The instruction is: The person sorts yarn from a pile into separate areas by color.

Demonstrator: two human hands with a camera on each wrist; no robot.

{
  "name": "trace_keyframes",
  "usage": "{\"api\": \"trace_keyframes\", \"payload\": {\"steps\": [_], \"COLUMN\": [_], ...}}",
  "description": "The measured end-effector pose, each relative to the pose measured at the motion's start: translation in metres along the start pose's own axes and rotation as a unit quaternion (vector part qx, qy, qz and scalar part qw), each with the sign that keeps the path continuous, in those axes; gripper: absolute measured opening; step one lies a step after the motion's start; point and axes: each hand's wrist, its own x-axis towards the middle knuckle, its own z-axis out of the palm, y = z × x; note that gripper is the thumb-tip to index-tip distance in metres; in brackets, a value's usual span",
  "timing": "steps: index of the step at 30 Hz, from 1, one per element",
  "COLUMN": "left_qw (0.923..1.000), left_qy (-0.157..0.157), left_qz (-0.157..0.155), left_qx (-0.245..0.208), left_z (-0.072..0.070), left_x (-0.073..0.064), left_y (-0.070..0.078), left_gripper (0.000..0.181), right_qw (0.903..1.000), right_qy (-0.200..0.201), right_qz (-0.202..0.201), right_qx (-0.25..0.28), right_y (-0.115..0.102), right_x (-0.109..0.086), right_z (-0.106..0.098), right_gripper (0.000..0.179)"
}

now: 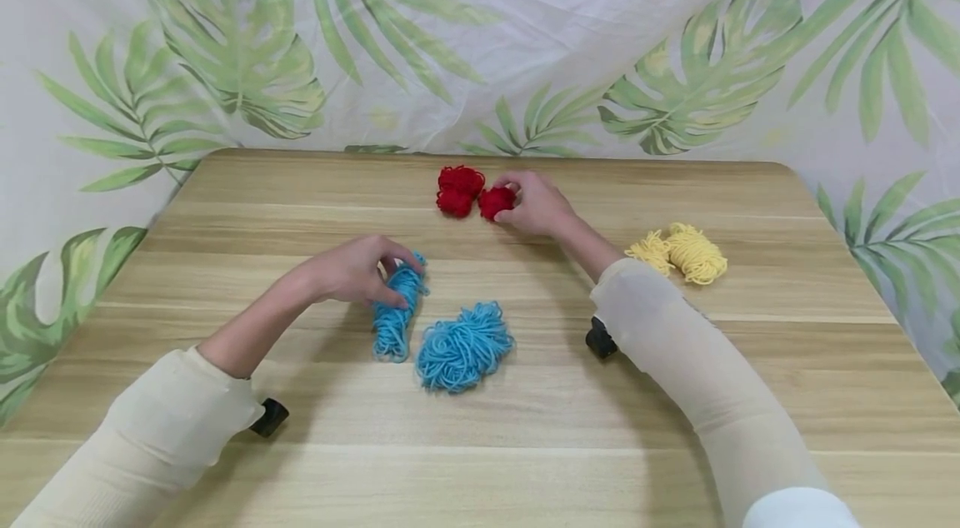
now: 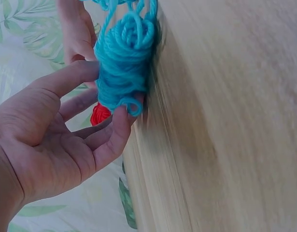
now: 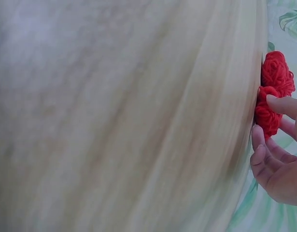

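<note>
My left hand (image 1: 358, 270) grips a long bundle of blue yarn (image 1: 392, 328) by its sides, thumb on one side and fingers on the other. In the left wrist view the fingers curl about the lower end of this blue yarn (image 2: 125, 72). Just to its right lies a second, rounder blue yarn bundle (image 1: 462, 349), untouched. Toward the back, my right hand (image 1: 536, 203) pinches a small red yarn ball (image 1: 495, 202). Beside that ball sits another red yarn bundle (image 1: 459, 190), which shows behind it in the right wrist view, its red strands (image 3: 277, 72) loosely looped.
Yellow yarn (image 1: 697, 253) lies on the right of the wooden table (image 1: 525, 470), partly behind the right forearm. A leaf-print cloth (image 1: 450, 37) hangs behind the table's back edge. Black wrist devices (image 1: 270, 417) sit under both sleeves.
</note>
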Motion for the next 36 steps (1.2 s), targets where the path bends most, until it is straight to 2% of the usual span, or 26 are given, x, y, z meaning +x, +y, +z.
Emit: {"api": "trace_keyframes", "payload": {"steps": [10,26,36], "left_qw": [0.9999,0.9996,0.9976], "left_qy": [0.013,0.026,0.059], "left_qz": [0.004,0.005,0.032], "left_qx": [0.009,-0.012,-0.017], "left_z": [0.002,0.002,-0.003], "left_x": [0.003,0.000,-0.011], "left_y": [0.000,-0.003,-0.012], "left_gripper": [0.042,0.042,0.042], "right_qw": [0.9991,0.9957,0.9948], "right_qy": [0.004,0.000,-0.033], "right_qz": [-0.028,-0.079,-0.095], "right_qx": [-0.033,-0.049,-0.019], "right_y": [-0.007,-0.017,-0.020], "right_x": [-0.012,-0.038,-0.057], "right_z": [-0.005,-0.013,-0.014], "right_gripper": [0.046,0.042,0.042]}}
